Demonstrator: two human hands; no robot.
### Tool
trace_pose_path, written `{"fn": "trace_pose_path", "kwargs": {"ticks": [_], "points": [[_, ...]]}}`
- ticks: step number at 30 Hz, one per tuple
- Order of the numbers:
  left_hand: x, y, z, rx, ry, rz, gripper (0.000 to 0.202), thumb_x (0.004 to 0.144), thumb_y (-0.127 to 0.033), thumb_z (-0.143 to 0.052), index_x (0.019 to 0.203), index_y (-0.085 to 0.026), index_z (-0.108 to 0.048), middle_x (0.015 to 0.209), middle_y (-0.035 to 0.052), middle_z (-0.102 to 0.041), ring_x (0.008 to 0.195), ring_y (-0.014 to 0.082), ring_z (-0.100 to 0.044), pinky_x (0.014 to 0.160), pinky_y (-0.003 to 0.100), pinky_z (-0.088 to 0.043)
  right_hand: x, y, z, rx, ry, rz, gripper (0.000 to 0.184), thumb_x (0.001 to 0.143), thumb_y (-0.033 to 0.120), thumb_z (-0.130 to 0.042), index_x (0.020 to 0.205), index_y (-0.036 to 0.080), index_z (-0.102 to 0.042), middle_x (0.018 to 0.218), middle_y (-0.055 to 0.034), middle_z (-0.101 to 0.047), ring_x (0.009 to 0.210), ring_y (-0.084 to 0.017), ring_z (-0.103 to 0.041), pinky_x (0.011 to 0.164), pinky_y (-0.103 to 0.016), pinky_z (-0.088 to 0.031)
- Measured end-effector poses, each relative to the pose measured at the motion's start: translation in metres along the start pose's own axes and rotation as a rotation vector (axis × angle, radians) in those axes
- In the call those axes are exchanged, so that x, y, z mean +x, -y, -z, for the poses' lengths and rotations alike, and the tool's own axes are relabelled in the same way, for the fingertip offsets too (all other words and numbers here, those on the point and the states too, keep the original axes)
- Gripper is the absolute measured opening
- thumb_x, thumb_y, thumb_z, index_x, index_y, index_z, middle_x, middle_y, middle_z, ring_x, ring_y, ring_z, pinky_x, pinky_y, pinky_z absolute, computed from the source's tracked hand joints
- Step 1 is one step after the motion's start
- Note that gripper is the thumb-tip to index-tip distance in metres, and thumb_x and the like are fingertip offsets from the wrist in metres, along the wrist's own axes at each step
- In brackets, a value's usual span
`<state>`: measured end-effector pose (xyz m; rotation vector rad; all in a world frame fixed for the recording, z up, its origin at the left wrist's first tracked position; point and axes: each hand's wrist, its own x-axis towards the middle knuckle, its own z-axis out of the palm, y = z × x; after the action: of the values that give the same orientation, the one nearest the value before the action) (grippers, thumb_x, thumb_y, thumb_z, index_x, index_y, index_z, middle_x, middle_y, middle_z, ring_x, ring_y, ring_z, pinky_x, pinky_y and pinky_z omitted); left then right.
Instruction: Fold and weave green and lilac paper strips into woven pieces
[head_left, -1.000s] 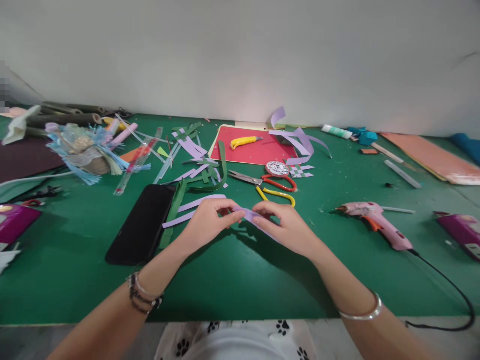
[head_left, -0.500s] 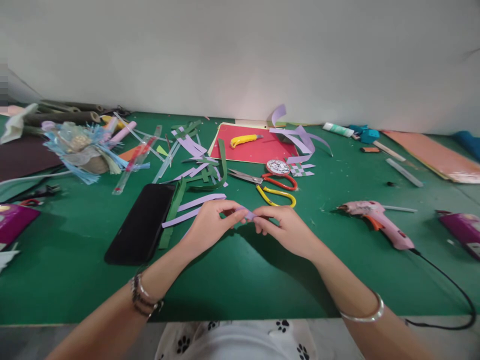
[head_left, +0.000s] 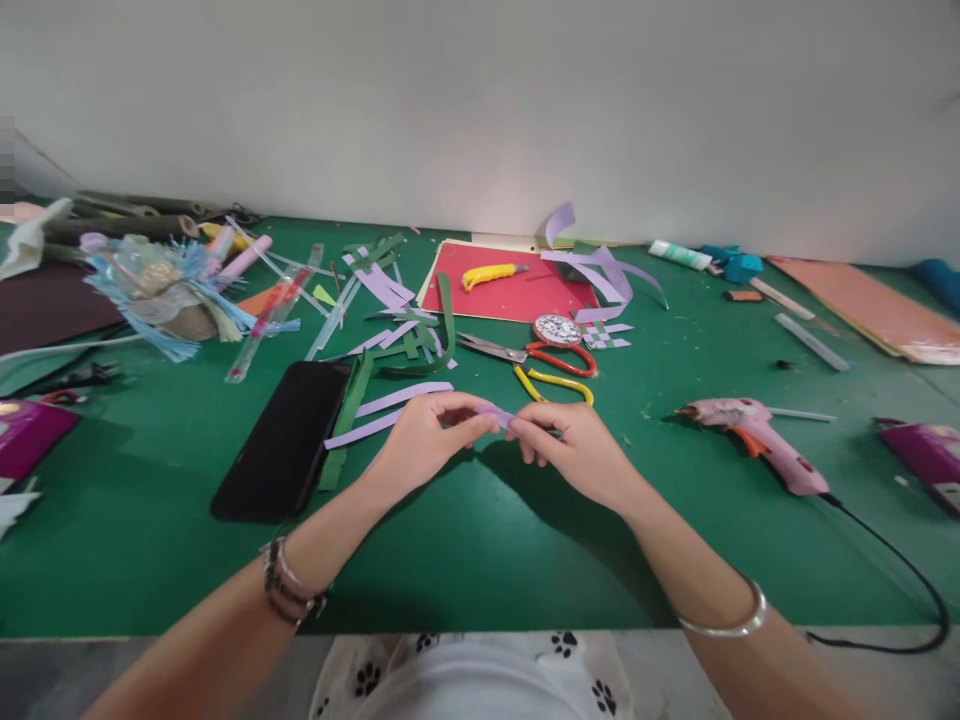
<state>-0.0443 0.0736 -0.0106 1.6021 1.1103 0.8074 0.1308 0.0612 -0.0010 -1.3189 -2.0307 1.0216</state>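
Note:
Between my two hands is a small purple paper strip (head_left: 495, 414), pinched from both sides just above the green table. My left hand (head_left: 427, 435) grips its left end between thumb and forefinger. Thumb and fingers of my right hand (head_left: 574, 445) close on the other end, hiding part of it. Left of my left hand lie loose purple paper strips (head_left: 367, 430) and a long green paper strip (head_left: 346, 420), beside a black phone (head_left: 283, 442). Scissors (head_left: 536, 358) with a red and a yellow handle rest just beyond my hands, blades pointing left.
Farther back, a yellow cutter (head_left: 491, 276) sits on red paper (head_left: 450, 300). A round pin case (head_left: 557, 328) touches a small woven paper piece (head_left: 606, 338). To the right lies a pink glue gun (head_left: 761, 440) with its cord; a clear ruler (head_left: 274, 318) lies back left.
Both hands stay near the same spot, their fingers shifting slightly on the purple strip. A little more of the strip shows between them. Nothing on the table has moved.

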Motion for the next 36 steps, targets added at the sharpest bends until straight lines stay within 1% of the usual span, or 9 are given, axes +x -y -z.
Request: {"fn": "trace_pose_path", "kwargs": {"ticks": [5,7,10,12,16,22,26,32,36], "points": [[0.0,-0.0004,-0.0033,-0.049,-0.007,0.012,0.023,0.072,-0.035,-0.054,0.067,-0.016,-0.065,0.06,-0.0011,-0.061,0.045,0.0062,-0.043,0.044,0.017,-0.036,-0.0007,0.0019,-0.0008,0.0,-0.022,-0.021,0.026,0.081,0.027,-0.043,0.061,0.016,-0.053,0.044,0.0059,-0.047,0.039,-0.005,-0.042,0.045,-0.017,-0.033],[-0.0001,0.0004,-0.0048,-0.064,-0.03,0.023,0.024,0.072,-0.036,-0.054,0.065,-0.015,-0.064,0.058,-0.0016,-0.059,0.045,0.0061,-0.042,0.044,0.017,-0.035,-0.0006,0.0024,-0.0015,0.013,-0.029,-0.029,0.026,0.081,0.028,-0.043,0.06,0.016,-0.053,0.044,0.006,-0.047,0.039,-0.005,-0.042,0.044,-0.017,-0.033],[-0.0001,0.001,-0.0061,-0.075,-0.082,0.038,0.023,0.071,-0.037,-0.055,0.07,-0.015,-0.064,0.055,-0.0026,-0.054,0.045,0.0065,-0.04,0.042,0.018,-0.033,-0.0004,0.0024,-0.0026,0.033,-0.027,-0.045,0.024,0.079,0.028,-0.046,0.059,0.016,-0.051,0.045,0.0057,-0.048,0.039,-0.005,-0.043,0.043,-0.016,-0.033],[0.0002,0.0008,-0.0064,-0.086,-0.101,0.028,0.022,0.07,-0.036,-0.056,0.074,-0.016,-0.064,0.056,-0.0028,-0.054,0.045,0.0063,-0.041,0.042,0.018,-0.032,-0.0004,0.002,-0.0032,0.047,-0.025,-0.054,0.024,0.078,0.029,-0.047,0.059,0.016,-0.05,0.046,0.0054,-0.049,0.039,-0.005,-0.044,0.041,-0.016,-0.033],[0.0004,0.0001,-0.0071,-0.148,-0.081,0.002,0.018,0.07,-0.032,-0.057,0.075,-0.017,-0.065,0.061,-0.0026,-0.057,0.047,0.0056,-0.042,0.042,0.017,-0.033,-0.0005,0.0011,-0.004,0.073,-0.029,-0.057,0.024,0.079,0.03,-0.045,0.062,0.016,-0.054,0.046,0.0048,-0.051,0.038,-0.004,-0.045,0.04,-0.016,-0.035],[0.0,-0.0021,-0.0087,-0.238,-0.1,0.025,0.018,0.07,-0.031,-0.056,0.073,-0.017,-0.066,0.055,-0.0035,-0.056,0.048,0.0059,-0.041,0.045,0.017,-0.033,-0.0007,0.0008,-0.0061,0.104,-0.033,-0.07,0.026,0.08,0.032,-0.045,0.064,0.016,-0.056,0.044,0.0047,-0.051,0.037,-0.005,-0.046,0.039,-0.015,-0.036],[0.0004,-0.0034,-0.0083,-0.192,-0.126,-0.024,0.02,0.072,-0.032,-0.054,0.067,-0.015,-0.065,0.056,-0.0026,-0.056,0.048,0.0061,-0.041,0.046,0.018,-0.034,-0.0008,0.0008,-0.0077,0.107,-0.017,-0.06,0.028,0.082,0.032,-0.042,0.063,0.016,-0.055,0.045,0.0045,-0.051,0.038,-0.005,-0.047,0.041,-0.015,-0.037],[-0.0007,-0.0016,-0.0091,-0.106,-0.174,-0.121,0.02,0.075,-0.03,-0.053,0.071,-0.016,-0.066,0.064,-0.0011,-0.058,0.046,0.0052,-0.041,0.044,0.018,-0.035,-0.0013,0.0013,-0.0086,0.124,-0.012,-0.064,0.031,0.082,0.035,-0.041,0.062,0.016,-0.053,0.045,0.0043,-0.051,0.038,-0.005,-0.047,0.041,-0.016,-0.037],[-0.0015,-0.0021,-0.0101,-0.067,-0.174,-0.166,0.019,0.075,-0.027,-0.052,0.067,-0.015,-0.065,0.058,-0.0021,-0.055,0.046,0.0055,-0.042,0.045,0.017,-0.036,-0.0011,0.0023,-0.0094,0.168,-0.014,-0.065,0.028,0.082,0.034,-0.04,0.065,0.016,-0.054,0.043,0.0052,-0.05,0.037,-0.005,-0.046,0.04,-0.015,-0.037]]}}
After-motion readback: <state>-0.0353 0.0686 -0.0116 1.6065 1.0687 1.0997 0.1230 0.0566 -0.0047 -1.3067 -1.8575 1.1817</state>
